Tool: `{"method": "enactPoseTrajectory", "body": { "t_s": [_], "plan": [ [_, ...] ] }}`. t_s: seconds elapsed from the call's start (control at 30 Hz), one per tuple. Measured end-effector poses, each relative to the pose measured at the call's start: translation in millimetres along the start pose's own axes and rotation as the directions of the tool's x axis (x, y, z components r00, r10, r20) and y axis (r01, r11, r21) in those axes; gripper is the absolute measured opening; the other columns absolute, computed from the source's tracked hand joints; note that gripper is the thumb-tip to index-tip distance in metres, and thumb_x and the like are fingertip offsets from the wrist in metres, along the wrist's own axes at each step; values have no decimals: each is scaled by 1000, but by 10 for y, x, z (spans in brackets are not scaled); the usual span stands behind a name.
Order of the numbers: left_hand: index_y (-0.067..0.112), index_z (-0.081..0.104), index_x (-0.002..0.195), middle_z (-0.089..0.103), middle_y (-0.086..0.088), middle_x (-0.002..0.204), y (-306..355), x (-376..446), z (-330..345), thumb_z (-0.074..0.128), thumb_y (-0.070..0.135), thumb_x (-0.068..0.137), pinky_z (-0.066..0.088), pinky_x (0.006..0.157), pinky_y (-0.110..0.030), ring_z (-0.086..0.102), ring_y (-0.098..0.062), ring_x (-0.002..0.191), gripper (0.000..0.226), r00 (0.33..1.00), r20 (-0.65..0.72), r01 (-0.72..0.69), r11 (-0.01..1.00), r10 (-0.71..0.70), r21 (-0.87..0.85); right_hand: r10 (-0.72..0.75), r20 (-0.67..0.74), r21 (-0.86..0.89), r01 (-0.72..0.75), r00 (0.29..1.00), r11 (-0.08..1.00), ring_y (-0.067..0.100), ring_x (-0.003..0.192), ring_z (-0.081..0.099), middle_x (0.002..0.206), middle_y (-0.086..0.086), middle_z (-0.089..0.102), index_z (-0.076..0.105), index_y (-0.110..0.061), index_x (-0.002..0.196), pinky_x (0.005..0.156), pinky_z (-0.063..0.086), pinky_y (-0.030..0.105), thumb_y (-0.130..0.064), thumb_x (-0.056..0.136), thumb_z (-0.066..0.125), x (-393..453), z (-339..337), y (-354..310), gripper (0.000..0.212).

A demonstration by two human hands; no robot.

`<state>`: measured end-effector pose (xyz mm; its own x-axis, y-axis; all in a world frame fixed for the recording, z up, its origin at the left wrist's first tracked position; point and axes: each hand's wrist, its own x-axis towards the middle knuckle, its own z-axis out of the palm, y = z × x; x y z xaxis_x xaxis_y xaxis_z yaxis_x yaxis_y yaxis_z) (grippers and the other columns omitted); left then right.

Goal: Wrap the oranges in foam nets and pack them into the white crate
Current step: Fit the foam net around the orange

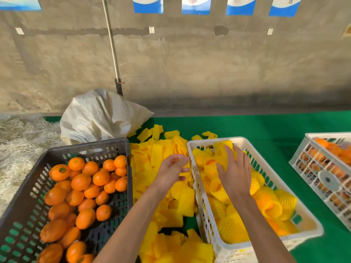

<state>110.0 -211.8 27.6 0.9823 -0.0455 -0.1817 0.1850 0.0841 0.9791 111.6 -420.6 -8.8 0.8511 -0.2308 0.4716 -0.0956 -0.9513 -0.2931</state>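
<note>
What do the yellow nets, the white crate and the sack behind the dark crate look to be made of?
Yellow nets: soft foam mesh, matte, with an open lattice texture. White crate: moulded plastic by the look, slightly glossy, with slotted walls. Sack: probably woven plastic fabric, off-white, crumpled, with a fine weave pattern.

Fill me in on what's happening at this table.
A person is packing oranges in yellow foam nets. The right hand rests on netted oranges in the white crate, which is largely filled. The left hand hovers open over the loose nets piled between the crates. Bare oranges wait in the black crate on the left.
</note>
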Motion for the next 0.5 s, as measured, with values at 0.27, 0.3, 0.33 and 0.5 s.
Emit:
{"method": "enactPoseTrajectory", "body": {
  "t_s": [0.27,0.3,0.33,0.5],
  "plan": [
    [13,70,118,69,-2,120,-26,44,-342,62,28,104,59,79,-34,71,-20,101,22,968,-153,-168,969,197,182,-173,23,70,171,985,983,30,129,51,141,8,56,68,-17,123,107,39,44,-40,90,72,-137,254,-321,41],
    [13,70,118,69,-1,118,-39,40,-477,61,27,104,59,81,-33,69,-19,102,22,947,-182,-213,941,265,265,-195,62,81,190,979,979,30,128,52,140,7,57,68,-17,123,106,40,44,-40,90,73,-180,313,-415,40],
    [12,70,119,70,0,117,-60,34,-618,61,26,104,58,84,-28,68,-16,104,22,923,-200,-246,903,329,351,-220,110,90,211,969,973,29,128,52,139,6,58,68,-18,125,106,40,43,-40,90,72,-231,378,-512,41],
    [13,70,116,69,6,112,-265,-19,-1246,61,25,104,52,82,-18,63,-7,101,19,839,-293,-232,789,458,569,-303,334,157,264,893,952,20,133,48,140,-3,55,62,-26,133,111,36,40,-46,97,61,-460,810,-931,42]
  ]
}}
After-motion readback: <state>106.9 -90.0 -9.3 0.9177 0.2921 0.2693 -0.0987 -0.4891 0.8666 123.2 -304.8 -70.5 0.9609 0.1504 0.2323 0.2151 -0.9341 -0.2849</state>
